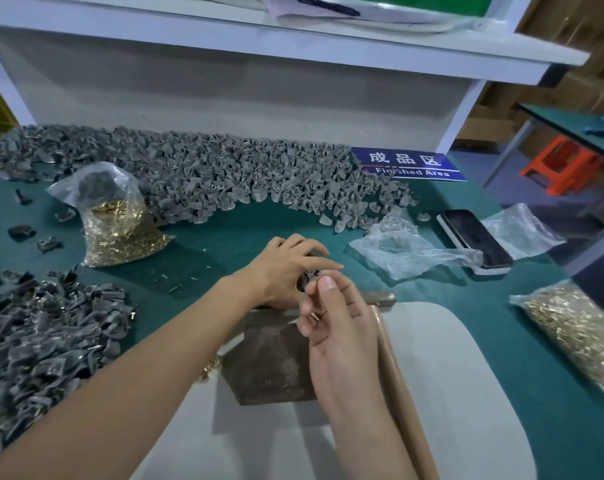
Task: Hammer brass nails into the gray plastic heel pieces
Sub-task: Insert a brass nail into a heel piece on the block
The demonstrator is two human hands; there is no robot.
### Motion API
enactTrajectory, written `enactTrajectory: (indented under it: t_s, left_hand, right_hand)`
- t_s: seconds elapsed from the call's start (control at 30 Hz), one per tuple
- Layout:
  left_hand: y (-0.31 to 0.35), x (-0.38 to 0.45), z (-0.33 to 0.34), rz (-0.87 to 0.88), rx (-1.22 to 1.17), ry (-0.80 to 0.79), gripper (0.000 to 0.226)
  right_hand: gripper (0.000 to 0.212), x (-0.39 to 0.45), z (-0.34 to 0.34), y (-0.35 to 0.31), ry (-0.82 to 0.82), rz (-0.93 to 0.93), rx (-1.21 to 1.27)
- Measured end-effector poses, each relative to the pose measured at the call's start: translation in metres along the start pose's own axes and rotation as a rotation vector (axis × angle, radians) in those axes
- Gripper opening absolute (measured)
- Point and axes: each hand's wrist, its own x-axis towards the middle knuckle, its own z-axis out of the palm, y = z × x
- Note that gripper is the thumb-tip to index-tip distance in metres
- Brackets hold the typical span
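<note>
Above the iron block [269,358], my left hand [283,268] grips a gray heel piece [309,277]; at its 5 o'clock my right hand [335,317] pinches a brass nail [315,316]. Slightly tilted in its hole, I reckon it bends under the hammer [394,358].

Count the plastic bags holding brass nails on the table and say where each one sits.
2. One bag of brass nails stands left of the hands, near the gray heel pieces; the other bag lies at the table's right edge. More may be out of view.
</note>
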Motion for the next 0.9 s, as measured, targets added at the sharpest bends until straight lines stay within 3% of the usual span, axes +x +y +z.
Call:
enactTrajectory:
  t_s: [0.27,0.47,0.6,0.73,0.9]
  left_hand:
    - [0.009,-0.008,0.001,-0.063,-0.052,0.093,0.035]
    - [0.018,-0.038,-0.005,-0.085,-0.129,0.181,0.053]
    - [0.014,-0.049,-0.011,-0.093,-0.125,0.084,0.037]
    - [0.008,-0.051,-0.028,-0.118,-0.218,-0.010,0.049]
    - [0.019,-0.034,-0.040,-0.100,-0.179,0.102,0.038]
  right_hand:
    - [0.007,0.000,0.000,-0.001,-0.017,0.002,0.040]
    - [0.014,-0.002,0.002,-0.003,0.057,0.008,0.099]
    - [0.016,-0.004,-0.001,-0.003,0.183,-0.068,0.134]
    - [0.016,-0.003,-0.009,-0.007,0.397,-0.182,0.189]
    - [0.016,0.004,-0.016,-0.011,0.516,-0.206,0.186]
